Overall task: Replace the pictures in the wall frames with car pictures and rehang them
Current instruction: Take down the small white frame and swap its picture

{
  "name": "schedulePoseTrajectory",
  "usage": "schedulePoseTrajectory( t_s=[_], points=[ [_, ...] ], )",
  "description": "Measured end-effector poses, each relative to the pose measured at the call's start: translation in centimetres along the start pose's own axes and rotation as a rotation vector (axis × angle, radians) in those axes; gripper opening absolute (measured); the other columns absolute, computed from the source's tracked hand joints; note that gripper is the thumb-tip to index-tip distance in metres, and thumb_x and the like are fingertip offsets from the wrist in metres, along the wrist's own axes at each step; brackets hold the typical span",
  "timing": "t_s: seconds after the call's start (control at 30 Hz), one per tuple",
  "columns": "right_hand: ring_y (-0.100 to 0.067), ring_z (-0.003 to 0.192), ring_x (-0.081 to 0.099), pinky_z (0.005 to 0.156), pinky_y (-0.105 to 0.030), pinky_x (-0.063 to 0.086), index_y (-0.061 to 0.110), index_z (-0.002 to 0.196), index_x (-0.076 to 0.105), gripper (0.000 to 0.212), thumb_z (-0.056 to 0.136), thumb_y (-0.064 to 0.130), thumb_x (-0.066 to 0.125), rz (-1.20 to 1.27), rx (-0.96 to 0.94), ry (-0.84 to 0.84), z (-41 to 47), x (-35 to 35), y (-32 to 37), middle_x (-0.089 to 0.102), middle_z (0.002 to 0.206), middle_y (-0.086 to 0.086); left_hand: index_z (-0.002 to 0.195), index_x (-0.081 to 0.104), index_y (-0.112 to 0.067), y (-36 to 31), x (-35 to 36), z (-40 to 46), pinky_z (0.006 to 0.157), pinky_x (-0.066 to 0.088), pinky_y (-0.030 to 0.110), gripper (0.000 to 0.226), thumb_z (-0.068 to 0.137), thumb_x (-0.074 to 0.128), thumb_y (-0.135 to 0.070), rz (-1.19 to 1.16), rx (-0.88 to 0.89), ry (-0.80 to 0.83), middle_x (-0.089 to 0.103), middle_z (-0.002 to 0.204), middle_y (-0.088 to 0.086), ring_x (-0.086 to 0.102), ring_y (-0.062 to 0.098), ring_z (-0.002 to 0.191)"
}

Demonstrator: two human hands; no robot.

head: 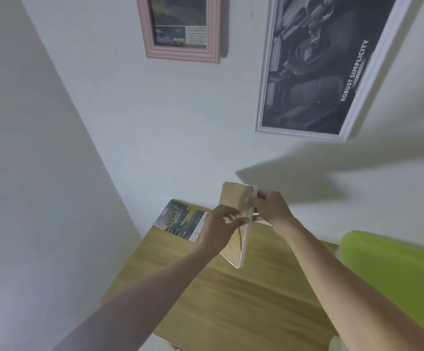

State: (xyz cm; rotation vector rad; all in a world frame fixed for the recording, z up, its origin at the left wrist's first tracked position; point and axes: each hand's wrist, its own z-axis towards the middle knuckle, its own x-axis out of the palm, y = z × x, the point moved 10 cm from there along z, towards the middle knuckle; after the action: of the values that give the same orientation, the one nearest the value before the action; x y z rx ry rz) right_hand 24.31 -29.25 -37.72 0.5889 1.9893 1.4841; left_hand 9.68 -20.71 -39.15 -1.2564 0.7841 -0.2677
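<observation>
Both hands hold a small white frame [238, 224] upright above the desk [231, 295], its wooden back to the camera. The right hand [271, 211] grips its edge; the left hand [218, 229] seems to pinch something on the backing. A print [180, 220] lies on the desk.

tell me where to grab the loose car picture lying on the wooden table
Take the car picture by its near long edge, coming from the table's open front side. It lies flat on the wooden table in the far left corner against the wall, and the left hand and held frame cover its right end, so probably slide it toward you and pinch that edge.
</observation>
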Motion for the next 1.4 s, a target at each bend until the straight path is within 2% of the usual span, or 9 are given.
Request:
schedulePoseTrajectory(
  t_s=[0.23, 0.3, 0.4, 0.5, 0.67, 0.9, 1.17, 1.33, 1.4],
  points=[
    [-0.027, 0.079, 0.070, 0.068, -0.035, 0.059, 0.002, 0.097, 0.074, 0.013, 0.087, 0.008, 0.067, 0.063, 0.042, 0.132, -0.2, -1.7, -1.9, 0.069, 0.092, -0.014, 0.149, 0.034, -0.020, 6.3, -3.7, 2.6, 0.108, 0.040, 0.042, 0.070, 0.089, 0.067, -0.039, 0.111, -0.283, -0.013, 0.043, 0.143, 0.001, 0.047, 0.020, 0.129],
    [-0.027, 0.082, 0.068, 0.073, -0.036, 0.060, -0.001, 0.101, 0.071, 0.018, 0.088, 0.010, 0.067, 0.059, 0.053, 0.143, -0.1, -2.2, -2.8, 0.067, 0.096, -0.014, 0.142, 0.045, -0.020, 7.0, -3.7, 2.6, 0.103, 0.045, 0.040, 0.056, 0.091, 0.065, -0.031, -0.017, -0.315, 0.046, 0.057, 0.133, 0.002, 0.055, 0.019, 0.120],
    [-0.028, 0.085, 0.069, 0.081, -0.040, 0.060, 0.006, 0.105, 0.073, 0.018, 0.090, 0.014, 0.066, 0.066, 0.068, 0.130, -0.1, -2.4, -4.2, 0.070, 0.100, -0.019, 0.099, 0.071, -0.031, 7.0, -3.5, 2.3, 0.085, 0.053, 0.037, 0.027, 0.092, 0.062, -0.007, -0.141, -0.260, 0.128, 0.074, 0.093, -0.003, 0.068, 0.019, 0.091],
    [-0.022, 0.091, 0.071, 0.083, -0.044, 0.060, 0.021, 0.117, 0.068, 0.027, 0.090, 0.022, 0.068, -0.071, 0.012, -0.057, -0.1, -3.2, -5.0, 0.072, 0.101, -0.009, 0.123, 0.063, -0.027, 7.4, -3.4, 2.1, 0.079, 0.054, 0.031, 0.038, 0.089, 0.065, -0.011, -0.065, -0.224, 0.152, 0.071, 0.095, -0.005, 0.067, 0.018, 0.091],
    [-0.010, 0.076, 0.065, 0.058, -0.014, 0.044, 0.027, 0.121, 0.051, 0.030, 0.095, 0.020, 0.064, -0.243, -0.127, -0.360, -2.1, -3.2, -5.1, 0.066, 0.097, 0.002, 0.144, 0.023, -0.057, 6.1, -2.2, 1.8, 0.072, 0.057, 0.033, 0.072, 0.091, 0.056, -0.021, 0.157, -0.066, 0.219, 0.066, 0.095, -0.003, 0.069, 0.017, 0.078],
    [-0.023, 0.093, 0.069, 0.086, -0.036, 0.055, 0.013, 0.130, 0.058, 0.033, 0.097, 0.014, 0.062, -0.428, -0.184, -0.328, -3.1, -0.5, -7.4, 0.069, 0.102, -0.003, 0.153, 0.022, -0.037, 7.5, -2.0, 1.2, 0.067, 0.052, 0.042, 0.078, 0.086, 0.058, -0.020, 0.339, -0.065, 0.215, 0.064, 0.085, 0.020, 0.055, 0.024, 0.064],
    [-0.014, 0.089, 0.063, 0.074, -0.018, 0.043, 0.013, 0.125, 0.062, 0.035, 0.091, 0.015, 0.069, -0.376, 0.024, -0.306, -3.3, 0.0, -10.3, 0.063, 0.094, 0.007, 0.136, 0.038, -0.033, 10.1, -1.5, 0.0, 0.049, 0.043, 0.021, 0.066, 0.081, 0.057, -0.002, 0.257, -0.185, 0.229, 0.053, 0.064, -0.002, 0.051, 0.014, 0.055],
    [-0.010, 0.084, 0.067, 0.083, -0.040, 0.059, 0.018, 0.104, 0.062, 0.022, 0.086, 0.016, 0.074, -0.261, 0.154, -0.233, -2.9, -0.2, -12.7, 0.066, 0.088, 0.009, 0.123, 0.037, -0.038, 12.1, -1.3, -0.8, 0.053, 0.049, 0.033, 0.058, 0.082, 0.061, -0.004, 0.179, -0.271, 0.272, 0.057, 0.069, 0.005, 0.054, 0.018, 0.057],
    [-0.017, 0.091, 0.070, 0.081, -0.038, 0.060, 0.019, 0.094, 0.067, 0.012, 0.085, 0.023, 0.075, -0.186, 0.205, -0.187, -2.9, -0.2, -14.0, 0.071, 0.093, 0.005, 0.121, 0.037, -0.040, 12.7, -1.5, -0.9, 0.050, 0.048, 0.031, 0.057, 0.083, 0.065, -0.008, 0.149, -0.306, 0.288, 0.057, 0.067, 0.008, 0.055, 0.019, 0.057]
  ],
)
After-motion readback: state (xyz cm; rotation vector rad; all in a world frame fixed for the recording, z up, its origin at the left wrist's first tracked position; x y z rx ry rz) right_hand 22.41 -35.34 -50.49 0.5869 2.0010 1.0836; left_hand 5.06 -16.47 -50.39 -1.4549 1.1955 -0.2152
